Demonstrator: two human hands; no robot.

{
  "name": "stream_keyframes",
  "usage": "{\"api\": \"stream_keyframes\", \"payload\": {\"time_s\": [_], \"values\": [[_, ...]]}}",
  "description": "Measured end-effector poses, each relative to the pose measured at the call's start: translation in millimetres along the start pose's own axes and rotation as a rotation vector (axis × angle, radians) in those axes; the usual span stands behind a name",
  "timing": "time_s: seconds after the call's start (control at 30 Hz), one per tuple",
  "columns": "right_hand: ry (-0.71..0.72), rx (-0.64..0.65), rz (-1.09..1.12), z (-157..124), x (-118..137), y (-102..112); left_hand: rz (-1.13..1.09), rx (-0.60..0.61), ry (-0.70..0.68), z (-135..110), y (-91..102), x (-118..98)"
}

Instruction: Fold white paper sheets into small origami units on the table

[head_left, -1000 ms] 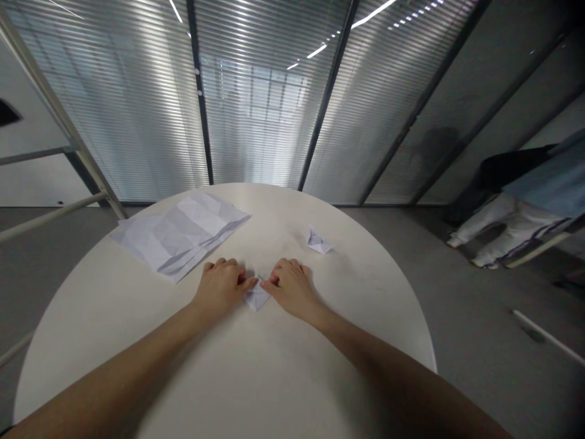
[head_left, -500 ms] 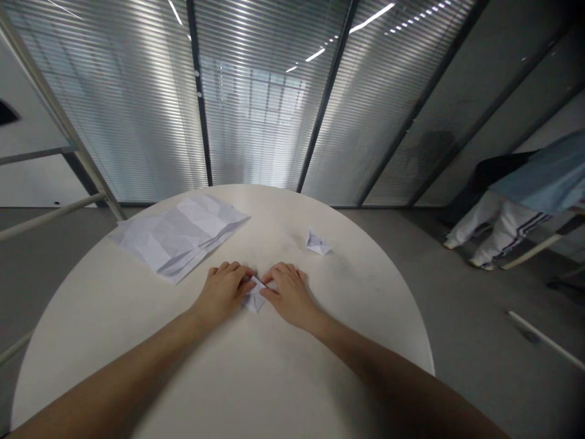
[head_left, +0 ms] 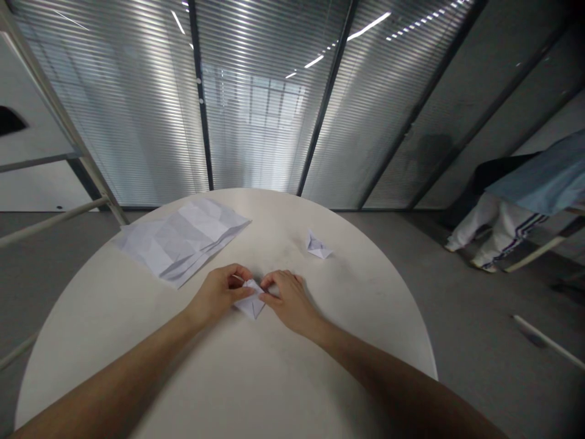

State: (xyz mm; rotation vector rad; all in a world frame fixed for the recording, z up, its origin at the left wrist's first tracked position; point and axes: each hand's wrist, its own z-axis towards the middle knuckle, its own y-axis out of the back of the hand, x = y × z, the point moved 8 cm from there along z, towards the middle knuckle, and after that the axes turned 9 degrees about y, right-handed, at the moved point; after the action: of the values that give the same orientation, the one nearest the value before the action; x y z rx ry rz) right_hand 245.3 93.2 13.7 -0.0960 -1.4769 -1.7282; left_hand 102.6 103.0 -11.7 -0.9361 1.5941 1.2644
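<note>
Currently we are pinching the small folded paper (head_left: 251,306) near the middle of the table (head_left: 223,384), left hand (head_left: 216,291) gripping its nine-o'clock side, right hand (head_left: 289,299) its three-o'clock side. We are judging it well folded, shaping seemingly incomplete. At two o'clock a folded piece (head_left: 317,247) is sitting, apparently finished; at eleven, creased sheets (head_left: 185,238) are lying.

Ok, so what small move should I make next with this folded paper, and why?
I'd probably press the right edge of the folded paper with your right hand: its thumb tip is at that edge, while your left hand has its thumb across the paper's upper part and could steady it.
</note>
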Motion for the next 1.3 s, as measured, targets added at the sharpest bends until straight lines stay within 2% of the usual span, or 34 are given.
{"api": "stream_keyframes", "payload": {"time_s": [0.13, 0.27, 0.47, 0.57, 0.67, 0.77, 0.87, 0.93, 1.1, 1.3], "values": [[-0.031, -0.065, 0.229, 0.8, -6.2, -0.4, -0.036, -0.105, -0.103, -6.5, 7.5, -16.9], [-0.07, -0.076, 0.525, 0.7, -13.2, -6.7, -0.016, -0.109, -0.188, -11.7, 9.1, -28.5], [-0.082, -0.132, 0.614, -0.8, -13.2, -1.7, -0.074, -0.112, -0.247, -17.4, 10.7, -34.1], [-0.06, -0.189, 0.55, -1.2, -12.3, 7.7, -0.049, -0.149, -0.215, -18.5, 13.1, -32.9], [0.007, -0.256, 0.395, -1.0, -10.4, 21.2, 0.14, -0.213, -0.221, -20.3, 17.0, -33.1], [0.142, -0.252, 0.304, 1.1, -5.0, 28.3, 0.407, -0.248, -0.401, -25.6, 14.5, -42.3], [0.228, -0.136, 0.162, 4.0, -4.2, 23.6, 0.704, -0.15, -0.619, -30.3, -4.5, -45.9], [0.227, -0.047, 0.058, 5.1, -7.8, 18.1, 0.821, -0.084, -0.673, -30.6, -14.6, -42.8], [0.204, 0.086, -0.036, 3.1, -8.2, 12.6, 0.901, 0.021, -0.701, -34.3, -27.2, -43.5], [0.137, 0.097, -0.047, 0.5, -4.6, 15.7, 0.857, 0.057, -0.625, -32.9, -27.6, -47.4]]}}
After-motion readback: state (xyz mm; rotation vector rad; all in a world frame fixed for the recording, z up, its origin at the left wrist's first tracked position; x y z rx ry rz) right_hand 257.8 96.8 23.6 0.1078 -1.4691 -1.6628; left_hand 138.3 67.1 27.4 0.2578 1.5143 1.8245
